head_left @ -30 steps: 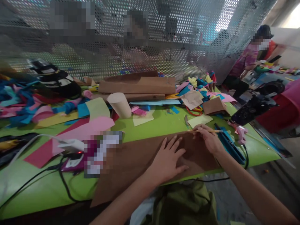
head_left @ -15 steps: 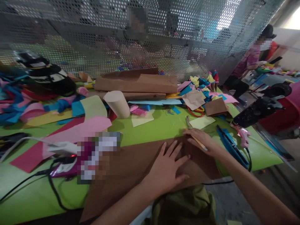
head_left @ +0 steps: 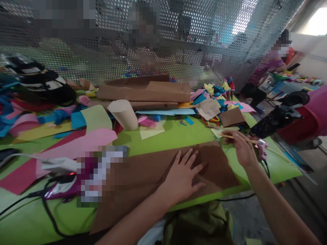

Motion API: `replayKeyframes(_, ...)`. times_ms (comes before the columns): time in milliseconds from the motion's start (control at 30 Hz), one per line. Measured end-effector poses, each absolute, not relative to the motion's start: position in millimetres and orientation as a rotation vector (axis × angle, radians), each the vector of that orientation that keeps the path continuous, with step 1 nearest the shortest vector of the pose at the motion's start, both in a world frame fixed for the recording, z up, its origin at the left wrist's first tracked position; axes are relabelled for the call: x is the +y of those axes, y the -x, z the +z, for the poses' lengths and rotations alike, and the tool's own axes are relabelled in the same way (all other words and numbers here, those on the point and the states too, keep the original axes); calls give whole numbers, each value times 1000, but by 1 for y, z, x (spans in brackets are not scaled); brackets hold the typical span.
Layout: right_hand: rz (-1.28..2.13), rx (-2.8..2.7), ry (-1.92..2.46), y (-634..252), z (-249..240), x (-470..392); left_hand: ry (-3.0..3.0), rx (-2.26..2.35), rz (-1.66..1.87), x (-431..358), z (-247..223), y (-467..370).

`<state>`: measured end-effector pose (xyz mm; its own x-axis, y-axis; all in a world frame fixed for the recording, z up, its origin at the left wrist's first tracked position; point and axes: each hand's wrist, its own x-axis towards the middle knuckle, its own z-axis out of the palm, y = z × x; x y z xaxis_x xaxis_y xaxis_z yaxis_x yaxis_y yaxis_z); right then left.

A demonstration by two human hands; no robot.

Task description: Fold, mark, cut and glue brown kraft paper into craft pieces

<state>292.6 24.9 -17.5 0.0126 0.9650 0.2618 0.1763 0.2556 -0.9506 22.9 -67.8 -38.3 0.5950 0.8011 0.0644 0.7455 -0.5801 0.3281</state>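
Note:
A large brown paper sheet (head_left: 143, 173) lies along the near edge of the green table (head_left: 122, 143). My left hand (head_left: 182, 175) rests flat on it, fingers spread. Off the sheet's right end, my right hand (head_left: 242, 146) is closed around a thin wooden pencil (head_left: 251, 140), which points left over a pale yellow paper scrap (head_left: 231, 130). The hand and forearm partly cover the table behind them. A pink glue gun (head_left: 262, 149) lies just right of that hand.
A beige paper roll (head_left: 124, 114) stands behind the sheet, with folded brown paper (head_left: 145, 92) farther back. Coloured scraps and a purple power strip (head_left: 61, 187) with cables lie left. A person (head_left: 265, 68) is at the back right, beyond a black machine part (head_left: 270, 120).
My right hand has moved right, off the brown sheet, with the pencil in it. My left hand stays spread on the sheet. The view has shifted slightly.

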Motion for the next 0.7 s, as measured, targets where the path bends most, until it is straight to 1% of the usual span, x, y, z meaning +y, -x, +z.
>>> replayKeyframes(100, 1116, -1363, 1089, -286, -24, 17, -2558, 1268, 293, -69, -36, -22)
replayKeyframes(233, 1210, -1428, 1125, -280, -36, 14, -2540, 1268, 282, -70, -35, -22)
replayKeyframes(333, 1169, -1482, 1159, -280, -40, 14, -2533, 1261, 280, -69, -35, -22)
replayKeyframes(500, 989, -1555, 1237, -278, -42, 16, -2530, 1256, 267, -68, -35, -23)
replayKeyframes(700, 951, -1523, 1228, -277, -44, 18, -2515, 1251, 223, -67, -30, -22)
